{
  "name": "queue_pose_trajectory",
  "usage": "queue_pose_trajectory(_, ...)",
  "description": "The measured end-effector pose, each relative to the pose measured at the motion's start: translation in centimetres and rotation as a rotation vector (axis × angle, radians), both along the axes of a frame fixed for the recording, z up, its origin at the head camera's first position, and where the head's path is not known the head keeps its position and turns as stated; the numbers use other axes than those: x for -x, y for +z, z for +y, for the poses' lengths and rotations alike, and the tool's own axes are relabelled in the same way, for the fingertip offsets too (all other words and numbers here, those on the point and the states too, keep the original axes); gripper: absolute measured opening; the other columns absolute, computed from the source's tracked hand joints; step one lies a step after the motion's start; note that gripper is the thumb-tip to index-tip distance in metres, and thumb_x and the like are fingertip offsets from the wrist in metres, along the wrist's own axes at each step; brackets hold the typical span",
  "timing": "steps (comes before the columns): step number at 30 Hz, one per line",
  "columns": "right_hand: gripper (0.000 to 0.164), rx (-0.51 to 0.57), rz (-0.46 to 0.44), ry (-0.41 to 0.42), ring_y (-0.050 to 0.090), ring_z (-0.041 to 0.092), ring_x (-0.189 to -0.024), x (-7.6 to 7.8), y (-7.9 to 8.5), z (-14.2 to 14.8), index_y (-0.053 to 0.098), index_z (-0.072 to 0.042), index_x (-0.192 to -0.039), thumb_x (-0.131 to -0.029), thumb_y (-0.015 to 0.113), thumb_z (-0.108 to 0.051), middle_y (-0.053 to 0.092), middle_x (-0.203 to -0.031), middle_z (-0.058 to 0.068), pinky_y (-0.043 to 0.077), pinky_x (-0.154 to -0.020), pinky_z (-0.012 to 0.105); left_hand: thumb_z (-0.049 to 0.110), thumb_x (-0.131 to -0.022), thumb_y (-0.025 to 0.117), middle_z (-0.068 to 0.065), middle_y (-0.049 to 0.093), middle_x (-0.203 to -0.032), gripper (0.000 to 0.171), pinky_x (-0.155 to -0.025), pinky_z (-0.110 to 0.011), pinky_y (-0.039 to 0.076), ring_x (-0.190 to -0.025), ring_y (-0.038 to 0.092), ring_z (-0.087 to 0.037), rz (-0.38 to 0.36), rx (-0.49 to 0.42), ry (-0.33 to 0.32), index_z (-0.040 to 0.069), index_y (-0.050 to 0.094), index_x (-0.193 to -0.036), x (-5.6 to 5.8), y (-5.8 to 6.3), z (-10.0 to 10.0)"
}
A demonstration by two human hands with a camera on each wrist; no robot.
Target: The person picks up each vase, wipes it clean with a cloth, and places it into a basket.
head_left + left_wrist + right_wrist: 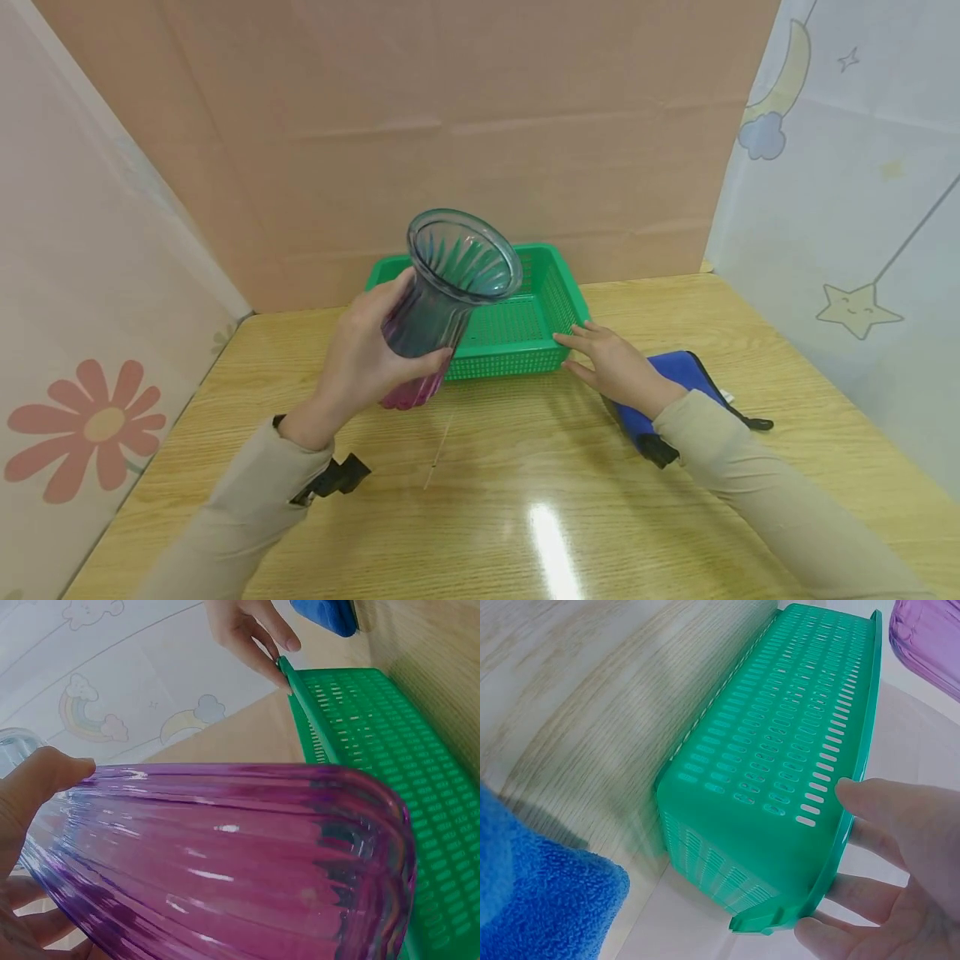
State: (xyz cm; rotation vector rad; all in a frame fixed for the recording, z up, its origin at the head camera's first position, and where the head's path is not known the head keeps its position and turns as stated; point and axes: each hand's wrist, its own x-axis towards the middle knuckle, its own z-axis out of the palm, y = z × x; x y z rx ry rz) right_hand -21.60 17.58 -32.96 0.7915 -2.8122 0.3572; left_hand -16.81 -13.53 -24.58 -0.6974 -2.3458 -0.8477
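My left hand (363, 354) grips a ribbed glass vase (427, 321) round its narrow part, tilted in the air. Bluish at the flared mouth, the vase turns purple-pink toward its base (247, 862). Behind and below it, a green plastic basket (517, 364) with slotted walls stands on the table. At the basket's near right corner is my right hand (618, 367). In the right wrist view, its thumb lies against the outer wall (742, 765) and its fingers reach over the rim, pinching it. The basket's left part is hidden behind the vase and left hand.
A blue fuzzy cloth (675, 371) with black edging and a loop lies under the right forearm. A thin pale stick-like line (438, 454) shows on the wooden table (360, 533). Covered walls (480, 125) rise behind and at both sides.
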Motion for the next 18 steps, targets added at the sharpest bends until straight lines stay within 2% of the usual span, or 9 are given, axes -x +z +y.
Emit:
queue_pose_trajectory(8, 0.044, 0.002, 0.013, 0.018, 0.044, 0.048, -0.125, 0.2, -0.3, -0.1, 0.055, -0.003, -0.129, -0.088, 0.064, -0.017, 0.052, -0.13, 0.029, 0.042, -0.1, 0.058, 0.025, -0.063, 0.085, -0.014, 0.058, -0.129, 0.089, -0.094, -0.047, 0.044, -0.112, 0.054, -0.03, 0.019, 0.099, 0.039, 0.007, 0.043, -0.139, 1.4, 0.9, -0.2)
queue_pose_trajectory(18, 0.045, 0.018, 0.018, 0.029, 0.045, 0.049, -0.124, 0.3, -0.3, -0.3, 0.056, -0.002, -0.128, -0.087, 0.066, -0.016, 0.053, -0.129, 0.03, 0.042, -0.099, 0.058, 0.024, -0.065, 0.085, -0.015, 0.053, -0.135, 0.088, -0.102, -0.052, 0.039, -0.118, 0.05, -0.035, 0.032, 0.211, 0.068, 0.009, 0.042, -0.14, 3.3, 0.6, -0.9)
